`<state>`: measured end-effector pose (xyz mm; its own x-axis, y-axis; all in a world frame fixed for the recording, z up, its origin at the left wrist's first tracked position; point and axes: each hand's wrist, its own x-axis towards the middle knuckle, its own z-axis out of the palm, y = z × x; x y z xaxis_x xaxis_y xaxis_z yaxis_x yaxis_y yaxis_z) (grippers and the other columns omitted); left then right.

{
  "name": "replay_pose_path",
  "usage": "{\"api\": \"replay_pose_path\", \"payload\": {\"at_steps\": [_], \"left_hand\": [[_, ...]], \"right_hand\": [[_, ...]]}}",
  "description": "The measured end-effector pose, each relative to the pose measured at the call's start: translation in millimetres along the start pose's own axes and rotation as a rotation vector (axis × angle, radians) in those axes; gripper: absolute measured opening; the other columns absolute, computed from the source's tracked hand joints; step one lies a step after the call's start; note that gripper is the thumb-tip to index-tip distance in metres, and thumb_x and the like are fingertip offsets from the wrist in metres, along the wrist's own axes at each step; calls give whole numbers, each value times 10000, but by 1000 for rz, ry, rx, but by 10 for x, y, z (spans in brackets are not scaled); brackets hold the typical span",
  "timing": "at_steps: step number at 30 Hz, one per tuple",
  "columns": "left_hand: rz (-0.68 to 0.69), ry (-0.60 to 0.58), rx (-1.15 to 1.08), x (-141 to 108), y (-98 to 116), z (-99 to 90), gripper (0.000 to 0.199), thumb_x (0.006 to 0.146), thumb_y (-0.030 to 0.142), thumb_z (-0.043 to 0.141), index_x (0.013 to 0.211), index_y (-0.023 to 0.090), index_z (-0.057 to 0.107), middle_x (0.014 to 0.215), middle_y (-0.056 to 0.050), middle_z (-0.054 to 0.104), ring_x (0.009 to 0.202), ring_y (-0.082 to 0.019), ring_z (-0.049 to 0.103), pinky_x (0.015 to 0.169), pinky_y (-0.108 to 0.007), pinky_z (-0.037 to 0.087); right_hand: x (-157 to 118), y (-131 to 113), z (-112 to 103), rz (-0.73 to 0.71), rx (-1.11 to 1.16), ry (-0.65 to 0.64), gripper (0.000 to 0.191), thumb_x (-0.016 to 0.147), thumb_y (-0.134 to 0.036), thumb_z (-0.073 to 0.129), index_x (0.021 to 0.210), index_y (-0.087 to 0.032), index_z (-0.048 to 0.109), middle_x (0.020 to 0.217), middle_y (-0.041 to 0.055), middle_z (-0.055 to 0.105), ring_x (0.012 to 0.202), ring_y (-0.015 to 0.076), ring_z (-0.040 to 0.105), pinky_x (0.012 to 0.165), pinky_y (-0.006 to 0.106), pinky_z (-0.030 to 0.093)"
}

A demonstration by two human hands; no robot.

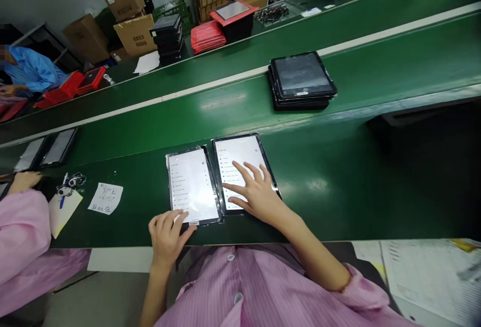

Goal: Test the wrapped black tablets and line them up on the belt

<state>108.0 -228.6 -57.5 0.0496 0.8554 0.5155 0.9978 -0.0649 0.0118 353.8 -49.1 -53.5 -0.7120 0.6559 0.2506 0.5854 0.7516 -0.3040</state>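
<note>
Two tablets lie side by side on the green bench in front of me, both lit with a white list screen. My left hand rests at the lower left corner of the left tablet, its fingertips on the edge and thumb near the bottom rim. Over the right tablet my right hand is spread, fingers apart above or on the screen; whether they touch the glass I cannot tell. Clear film edges show around the left tablet. Neither hand grips anything.
A stack of dark tablets sits on the conveyor ahead. Left of me lie a handwritten note, a notepad and a co-worker's pink sleeve. Across the line are red trays, cartons and a person in blue.
</note>
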Motion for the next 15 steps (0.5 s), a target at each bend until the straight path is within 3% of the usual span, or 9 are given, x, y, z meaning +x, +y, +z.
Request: {"api": "replay_pose_path", "payload": {"at_steps": [3, 7, 11, 13, 15], "left_hand": [[-128, -55, 70, -100, -53, 34, 564, 838, 550, 719, 1240, 172, 603, 1192, -151, 701, 1125, -333, 611, 1061, -534, 293], [-214, -122, 30, -161, -107, 69, 676, 828, 595, 696, 1351, 205, 520, 1206, -136, 702, 1172, -360, 595, 1132, -616, 148], [-101, -201, -80, -183, -147, 80, 523, 892, 455, 681, 1358, 273, 531, 1181, -94, 724, 1148, -323, 603, 1143, -594, 160], [-10, -177, -124, -188, -168, 83, 423, 912, 360, 675, 1318, 329, 564, 1174, -56, 731, 1121, -282, 614, 1142, -549, 207], [-15, -133, -122, -174, -184, 82, 447, 890, 400, 699, 1313, 341, 568, 1227, -66, 704, 1157, -290, 591, 1139, -546, 227]], "right_hand": [[-238, 198, -72, 79, -2, 56, 262, 925, -520, 619, 1071, -374, 779, 1527, 87, 444, 1378, 408, 359, 1107, 694, 188], [-596, 434, -260, 163, -46, 178, 282, 986, -431, 525, 1068, -327, 774, 1456, 101, 491, 1337, 370, 399, 1117, 669, 217], [-756, 444, -296, 182, -84, 218, 257, 979, -360, 526, 1017, -304, 774, 1399, 99, 540, 1282, 358, 442, 1109, 658, 255], [-740, 373, -247, 165, -87, 214, 246, 978, -347, 530, 1019, -304, 769, 1383, 94, 558, 1274, 353, 446, 1107, 654, 261], [-679, 278, -177, 131, -86, 193, 243, 981, -351, 531, 1056, -310, 759, 1383, 93, 558, 1279, 346, 439, 1115, 645, 255]]}}
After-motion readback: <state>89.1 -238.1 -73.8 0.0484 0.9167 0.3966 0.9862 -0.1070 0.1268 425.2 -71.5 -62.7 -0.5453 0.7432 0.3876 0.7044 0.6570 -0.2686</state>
